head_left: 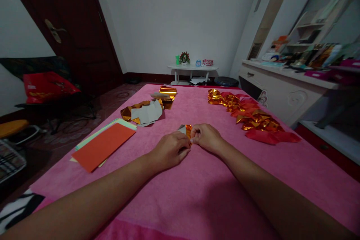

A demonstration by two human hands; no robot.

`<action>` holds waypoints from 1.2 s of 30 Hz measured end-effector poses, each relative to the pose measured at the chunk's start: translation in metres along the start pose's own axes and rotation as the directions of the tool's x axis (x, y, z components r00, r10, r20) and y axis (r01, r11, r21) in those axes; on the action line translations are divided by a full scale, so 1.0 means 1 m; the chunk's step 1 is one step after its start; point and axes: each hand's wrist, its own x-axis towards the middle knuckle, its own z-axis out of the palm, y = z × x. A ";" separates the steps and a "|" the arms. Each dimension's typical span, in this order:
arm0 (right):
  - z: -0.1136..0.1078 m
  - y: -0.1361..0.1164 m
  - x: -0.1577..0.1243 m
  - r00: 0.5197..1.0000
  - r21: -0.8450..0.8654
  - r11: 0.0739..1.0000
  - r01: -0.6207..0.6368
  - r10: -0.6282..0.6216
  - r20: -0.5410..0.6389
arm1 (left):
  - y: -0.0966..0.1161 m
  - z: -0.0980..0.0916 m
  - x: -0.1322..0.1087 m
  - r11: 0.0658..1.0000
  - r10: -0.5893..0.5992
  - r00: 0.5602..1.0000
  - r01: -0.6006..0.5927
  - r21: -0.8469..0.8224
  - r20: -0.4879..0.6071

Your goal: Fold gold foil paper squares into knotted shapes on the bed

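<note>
Near the middle of the pink cloth [197,180], a small piece of gold foil paper [188,130] with a grey-white side is pinched between both hands. My left hand [170,150] holds its near left edge, fingers curled. My right hand [206,137] grips its right side with closed fingertips. Part of the foil is hidden by the fingers. Beyond my left hand lie crumpled foil with a pale backing [147,113] and a gold foil roll [168,90]. Orange paper [104,145] tops a stack at the left. Folded gold pieces [253,120] and red ones [272,137] lie in a row at the right.
A low white table [192,67] with small items stands by the far wall. On the right is a cluttered white dresser [281,82]. A red bag [49,87] rests on a chair at the left, beside a dark door [70,26].
</note>
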 end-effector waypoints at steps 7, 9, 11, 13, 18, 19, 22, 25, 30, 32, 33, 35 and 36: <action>0.001 0.003 0.002 0.995 0.020 0.996 0.091 -0.092 0.030 | -0.006 -0.014 0.001 0.999 0.045 0.995 -0.043 -0.024 0.089; 0.000 0.003 0.003 0.991 0.019 0.994 0.111 -0.112 0.069 | -0.010 -0.019 0.001 0.998 0.053 0.993 -0.048 -0.051 0.108; -0.001 0.002 0.003 0.988 0.016 0.992 0.126 -0.127 0.090 | -0.015 -0.022 0.001 0.997 0.051 0.991 -0.043 -0.069 0.121; -0.003 0.000 0.002 0.988 0.008 0.993 0.121 -0.121 0.091 | -0.019 -0.022 0.002 0.995 0.052 0.990 -0.040 -0.096 0.127; -0.006 -0.009 -0.003 0.990 -0.031 0.996 0.080 -0.076 0.116 | -0.031 -0.020 0.005 0.968 0.072 0.989 -0.038 -0.248 0.127; -0.007 -0.011 -0.004 0.990 -0.043 0.997 0.068 -0.062 0.123 | -0.033 -0.020 0.005 0.961 0.064 0.990 -0.027 -0.275 0.125; -0.006 -0.015 -0.006 0.994 -0.084 0.996 0.040 -0.031 0.107 | -0.038 -0.021 0.005 0.944 0.035 0.990 0.011 -0.329 0.135; -0.004 -0.016 -0.006 0.994 -0.109 0.993 0.048 -0.037 0.099 | -0.040 -0.022 0.006 0.932 0.022 0.989 0.032 -0.361 0.145; -0.006 -0.016 -0.005 0.992 -0.102 0.994 0.046 -0.033 0.125 | -0.039 -0.017 0.007 0.920 -0.015 0.994 0.055 -0.389 0.105; -0.007 -0.016 -0.005 0.990 -0.092 0.995 0.047 -0.034 0.136 | -0.038 -0.015 0.009 0.926 -0.030 0.996 0.058 -0.374 0.081; -0.007 -0.016 -0.005 0.990 -0.089 0.995 0.052 -0.039 0.139 | -0.038 -0.014 0.009 0.929 -0.036 0.997 0.060 -0.365 0.071; -0.006 -0.015 -0.005 0.989 -0.088 0.994 0.062 -0.049 0.141 | -0.038 -0.012 0.010 0.933 -0.056 0.997 0.071 -0.352 0.053; -0.005 -0.015 -0.004 0.989 -0.090 0.994 0.065 -0.052 0.140 | -0.038 -0.011 0.011 0.933 -0.069 0.996 0.081 -0.349 0.049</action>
